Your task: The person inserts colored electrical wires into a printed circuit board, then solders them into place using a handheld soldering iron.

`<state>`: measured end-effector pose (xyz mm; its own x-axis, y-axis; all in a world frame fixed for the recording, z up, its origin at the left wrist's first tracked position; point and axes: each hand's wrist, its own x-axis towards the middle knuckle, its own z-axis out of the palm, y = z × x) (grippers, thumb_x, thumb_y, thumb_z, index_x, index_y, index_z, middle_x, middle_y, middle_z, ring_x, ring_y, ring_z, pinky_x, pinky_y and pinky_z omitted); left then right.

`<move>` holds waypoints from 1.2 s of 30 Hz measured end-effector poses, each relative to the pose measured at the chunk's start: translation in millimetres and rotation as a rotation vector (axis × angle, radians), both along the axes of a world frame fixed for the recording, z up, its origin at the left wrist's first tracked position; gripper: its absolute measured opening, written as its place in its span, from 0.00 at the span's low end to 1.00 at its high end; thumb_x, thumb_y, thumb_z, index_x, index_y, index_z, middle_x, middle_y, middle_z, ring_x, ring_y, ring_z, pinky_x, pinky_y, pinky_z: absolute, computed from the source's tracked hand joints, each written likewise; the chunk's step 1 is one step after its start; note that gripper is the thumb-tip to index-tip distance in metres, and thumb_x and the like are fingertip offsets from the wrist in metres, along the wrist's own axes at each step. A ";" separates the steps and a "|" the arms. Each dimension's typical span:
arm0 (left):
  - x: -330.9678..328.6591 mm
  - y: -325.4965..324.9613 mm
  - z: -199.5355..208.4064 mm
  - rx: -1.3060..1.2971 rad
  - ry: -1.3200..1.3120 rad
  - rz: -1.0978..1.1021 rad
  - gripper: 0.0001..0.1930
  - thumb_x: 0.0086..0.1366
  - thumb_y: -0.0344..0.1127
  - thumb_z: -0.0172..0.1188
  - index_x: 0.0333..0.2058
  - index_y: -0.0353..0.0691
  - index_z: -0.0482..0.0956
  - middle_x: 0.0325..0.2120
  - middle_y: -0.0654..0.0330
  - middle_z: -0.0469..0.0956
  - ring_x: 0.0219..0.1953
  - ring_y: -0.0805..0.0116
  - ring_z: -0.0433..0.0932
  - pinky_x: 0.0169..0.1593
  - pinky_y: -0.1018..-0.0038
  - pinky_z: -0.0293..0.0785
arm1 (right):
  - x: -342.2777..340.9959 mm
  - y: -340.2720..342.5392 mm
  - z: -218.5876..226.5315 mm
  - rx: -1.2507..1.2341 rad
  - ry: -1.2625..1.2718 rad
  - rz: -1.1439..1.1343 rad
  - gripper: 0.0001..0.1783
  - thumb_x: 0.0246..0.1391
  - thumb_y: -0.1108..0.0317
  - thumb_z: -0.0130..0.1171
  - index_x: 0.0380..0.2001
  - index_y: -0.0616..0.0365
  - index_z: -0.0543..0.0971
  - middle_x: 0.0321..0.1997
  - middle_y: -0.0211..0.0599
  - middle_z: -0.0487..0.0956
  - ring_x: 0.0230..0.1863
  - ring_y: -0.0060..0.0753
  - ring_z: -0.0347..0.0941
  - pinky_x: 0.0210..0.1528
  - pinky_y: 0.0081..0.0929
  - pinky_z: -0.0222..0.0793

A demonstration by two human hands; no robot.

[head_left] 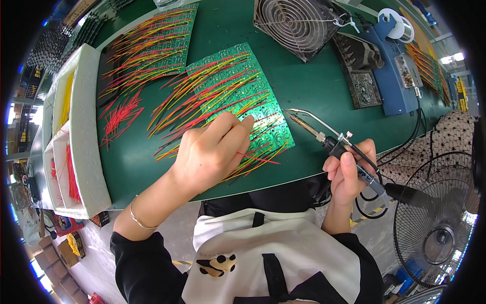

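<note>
My right hand grips a soldering iron with a thin metal feed tube clamped alongside it. The iron's tip points left, just off the right edge of a green circuit board panel. Over that panel my left hand is closed, thumb and fingers pinched together; a red wire sticks out from under it. Rows of red, yellow and black wires rise from the board and lean left. The left fingertips and the board beneath them are partly hidden.
A second wired board lies at the back left, near loose red wires. A white foam box holds yellow and red wires. Toward the back right stand a square fan, a soldering iron stand and a blue solder feeder.
</note>
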<state>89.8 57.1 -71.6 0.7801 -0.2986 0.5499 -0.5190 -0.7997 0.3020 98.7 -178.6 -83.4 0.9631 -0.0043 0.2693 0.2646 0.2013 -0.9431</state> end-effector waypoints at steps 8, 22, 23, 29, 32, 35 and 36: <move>-1.3 -0.5 5.3 0.021 0.020 0.006 0.12 0.45 0.20 0.58 0.32 0.34 0.76 0.18 0.62 0.68 0.15 0.72 0.68 0.16 0.77 0.65 | 1.0 0.5 -0.6 0.034 -0.016 -0.018 0.10 0.49 0.71 0.52 0.27 0.63 0.63 0.13 0.38 0.69 0.10 0.18 0.61 0.13 0.13 0.58; -26.5 -23.0 32.0 -0.015 0.066 -0.040 0.17 0.42 0.30 0.63 0.29 0.34 0.66 0.19 0.59 0.64 0.16 0.65 0.67 0.17 0.73 0.63 | -1.7 -9.8 1.4 0.118 -0.027 -0.053 0.09 0.49 0.71 0.52 0.28 0.63 0.63 0.13 0.38 0.68 0.09 0.18 0.59 0.14 0.14 0.58; -26.1 -25.1 31.8 -0.026 0.098 -0.062 0.16 0.43 0.30 0.62 0.29 0.34 0.65 0.20 0.58 0.65 0.16 0.64 0.67 0.17 0.73 0.63 | -2.5 -12.0 0.8 0.116 -0.039 -0.054 0.09 0.49 0.71 0.52 0.28 0.63 0.63 0.13 0.37 0.68 0.10 0.18 0.58 0.14 0.14 0.58; -31.4 -34.2 26.3 -0.071 0.153 0.090 0.10 0.45 0.18 0.54 0.26 0.34 0.64 0.25 0.56 0.65 0.20 0.64 0.68 0.18 0.72 0.64 | -7.8 -26.4 -4.8 0.144 -0.038 -0.088 0.09 0.49 0.71 0.51 0.28 0.63 0.63 0.13 0.37 0.67 0.10 0.18 0.58 0.15 0.14 0.59; -31.1 -40.4 16.2 -0.010 0.082 0.188 0.08 0.47 0.17 0.54 0.25 0.36 0.67 0.25 0.58 0.65 0.18 0.64 0.66 0.19 0.73 0.64 | -9.0 -27.6 -7.6 0.148 -0.056 -0.063 0.09 0.49 0.71 0.51 0.29 0.63 0.63 0.13 0.37 0.67 0.10 0.18 0.58 0.15 0.14 0.59; -35.2 -51.0 8.7 -0.153 0.080 0.233 0.06 0.48 0.17 0.57 0.26 0.32 0.74 0.24 0.57 0.66 0.20 0.67 0.68 0.22 0.75 0.64 | -10.0 -29.1 -9.3 0.147 -0.064 -0.029 0.09 0.49 0.72 0.51 0.30 0.64 0.63 0.14 0.38 0.68 0.10 0.18 0.59 0.14 0.14 0.58; -35.8 -53.6 5.6 -0.242 0.063 0.222 0.07 0.47 0.17 0.58 0.27 0.33 0.75 0.24 0.58 0.66 0.21 0.68 0.68 0.22 0.76 0.64 | -10.2 -29.4 -9.8 0.139 -0.059 -0.014 0.09 0.49 0.72 0.51 0.30 0.64 0.63 0.14 0.38 0.68 0.11 0.18 0.59 0.14 0.14 0.58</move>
